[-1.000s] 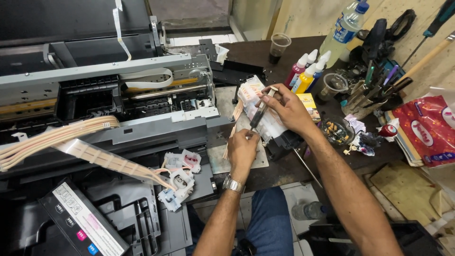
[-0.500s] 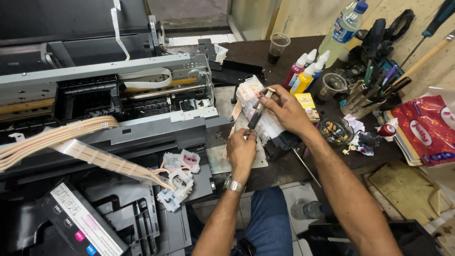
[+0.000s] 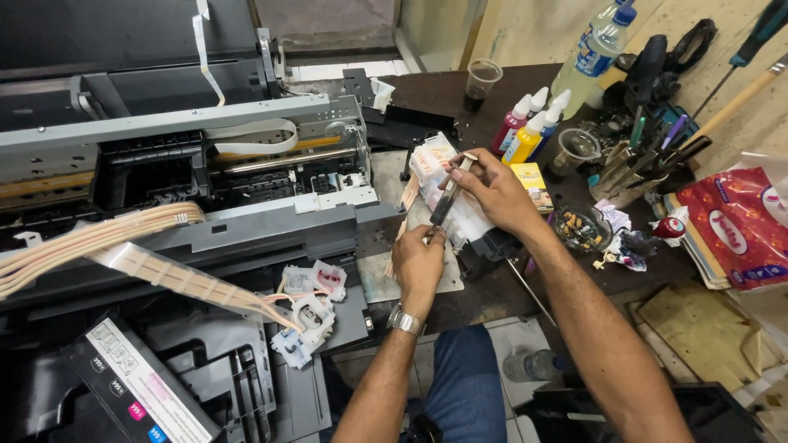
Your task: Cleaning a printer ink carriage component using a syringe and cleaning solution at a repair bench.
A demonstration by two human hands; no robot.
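The opened printer (image 3: pixel 246 172) fills the left. The left hand (image 3: pixel 419 262) pinches the lower end of a dark syringe (image 3: pixel 447 201); the right hand (image 3: pixel 492 193) closes on its plunger, over the white cartridge block (image 3: pixel 451 193). Ink may spill if it slips. Ink bottles (image 3: pixel 525 131) crowd the right tabletop (image 3: pixel 427 90) edge.

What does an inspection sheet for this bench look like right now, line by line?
Surface: dark workbench, stained.
Job's things: syringe held over a white printer part.
Clutter: ink bottles, plastic cup, tool holder, red packet.
Hands: left hand grips the syringe's lower end; right hand its upper end.
Cables: ink tube bundle and ribbon cable across the opened printer.
Surroundings: tiled floor below.
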